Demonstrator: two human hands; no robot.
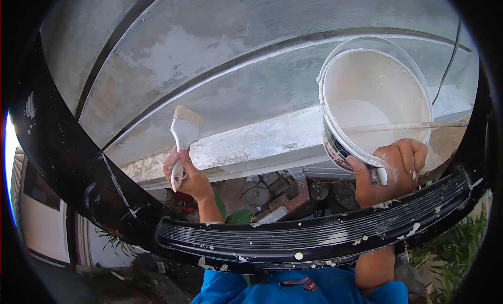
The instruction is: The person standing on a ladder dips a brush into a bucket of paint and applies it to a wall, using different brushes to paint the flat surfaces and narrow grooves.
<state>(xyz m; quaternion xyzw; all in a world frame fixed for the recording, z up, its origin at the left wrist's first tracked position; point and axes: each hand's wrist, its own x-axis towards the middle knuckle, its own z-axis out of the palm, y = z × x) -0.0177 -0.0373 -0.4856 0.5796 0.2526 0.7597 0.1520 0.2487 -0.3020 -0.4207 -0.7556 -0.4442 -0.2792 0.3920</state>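
A flat paintbrush [184, 128] with a whitened handle and pale bristles points upward in my left hand [189, 177], whose fingers are wrapped round the handle. The brush is in front of the grey wall [220, 102]. At the right, my right hand [393, 170] grips the near rim of a white bucket [335, 102], its fingers smeared with white. Inside the bucket is pale paint [361, 118]. A thin stick [408, 126] lies across the bucket's mouth and sticks out to the right.
A black, paint-spotted curved bar [314, 236] crosses below my hands. Beyond the bucket a dark cable [448, 68] hangs. A white-streaked ledge [262, 139] runs along the wall. Pots and other items [257, 195] lie far below, with green plants [456, 249] at the lower right.
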